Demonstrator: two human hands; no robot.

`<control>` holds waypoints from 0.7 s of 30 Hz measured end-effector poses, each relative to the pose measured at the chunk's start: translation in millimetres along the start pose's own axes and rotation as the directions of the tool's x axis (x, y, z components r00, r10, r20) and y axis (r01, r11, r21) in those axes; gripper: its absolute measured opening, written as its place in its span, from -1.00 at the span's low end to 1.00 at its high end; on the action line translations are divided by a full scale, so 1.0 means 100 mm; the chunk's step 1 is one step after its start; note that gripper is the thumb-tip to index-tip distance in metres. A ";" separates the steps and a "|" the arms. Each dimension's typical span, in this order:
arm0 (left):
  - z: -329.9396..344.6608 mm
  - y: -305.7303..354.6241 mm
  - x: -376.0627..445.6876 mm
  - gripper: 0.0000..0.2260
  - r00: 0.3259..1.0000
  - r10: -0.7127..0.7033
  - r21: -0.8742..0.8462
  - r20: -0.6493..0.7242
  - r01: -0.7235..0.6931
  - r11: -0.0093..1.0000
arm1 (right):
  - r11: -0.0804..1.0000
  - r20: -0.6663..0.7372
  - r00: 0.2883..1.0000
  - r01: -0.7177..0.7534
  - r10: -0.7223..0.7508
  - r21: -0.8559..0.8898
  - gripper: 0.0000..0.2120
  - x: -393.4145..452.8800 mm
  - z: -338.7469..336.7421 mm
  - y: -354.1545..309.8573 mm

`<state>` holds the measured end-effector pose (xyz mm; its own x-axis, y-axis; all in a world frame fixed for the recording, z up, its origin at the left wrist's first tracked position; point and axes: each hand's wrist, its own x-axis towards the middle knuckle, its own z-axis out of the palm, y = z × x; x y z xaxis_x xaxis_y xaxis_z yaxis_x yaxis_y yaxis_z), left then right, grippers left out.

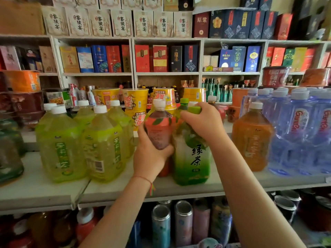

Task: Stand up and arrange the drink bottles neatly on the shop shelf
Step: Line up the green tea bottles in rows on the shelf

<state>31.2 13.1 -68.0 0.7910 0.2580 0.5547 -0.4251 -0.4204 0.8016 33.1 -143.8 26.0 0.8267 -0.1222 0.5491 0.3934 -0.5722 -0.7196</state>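
Two bare forearms reach up from the bottom of the view to a white shop shelf (pixel 44 190). The left hand (pixel 152 156) wraps around a red tea bottle (pixel 158 127) with a white cap. The right hand (pixel 204 122) grips the green cap of a green tea bottle (pixel 192 158) touching it. Both bottles stand upright. Left of them, yellow-green drink bottles (pixel 80 140) stand grouped; to the right stand an orange drink bottle (pixel 251 138), then water bottles (pixel 300 133). All look full. The arranging seems partly done; the two gripped bottles still need placing.
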 end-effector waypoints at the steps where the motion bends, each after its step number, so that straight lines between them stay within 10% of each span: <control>1: 0.00 0.02 0.01 -0.07 1.000 -0.014 0.005 -0.004 0.014 1.000 | 1.000 0.034 0.999 0.023 -0.023 0.015 -0.80 0.00 -0.03 0.02; 10: 0.04 0.09 -0.11 -0.17 0.998 -0.060 -0.026 -0.012 0.060 0.998 | 0.998 0.044 0.997 0.065 -0.065 0.005 -0.57 0.04 -0.41 0.27; 21: 0.43 0.34 -0.42 -0.36 0.999 0.026 -0.010 0.038 -0.026 1.000 | 0.925 -0.190 0.949 0.179 -0.252 -0.334 -0.79 0.16 -0.61 0.48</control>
<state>2.6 -49.0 -73.7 0.7955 0.2138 0.5670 -0.4501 -0.4178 0.7892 40.6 -222.6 25.9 0.6087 -0.1257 0.7833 0.3780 -0.8222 -0.4256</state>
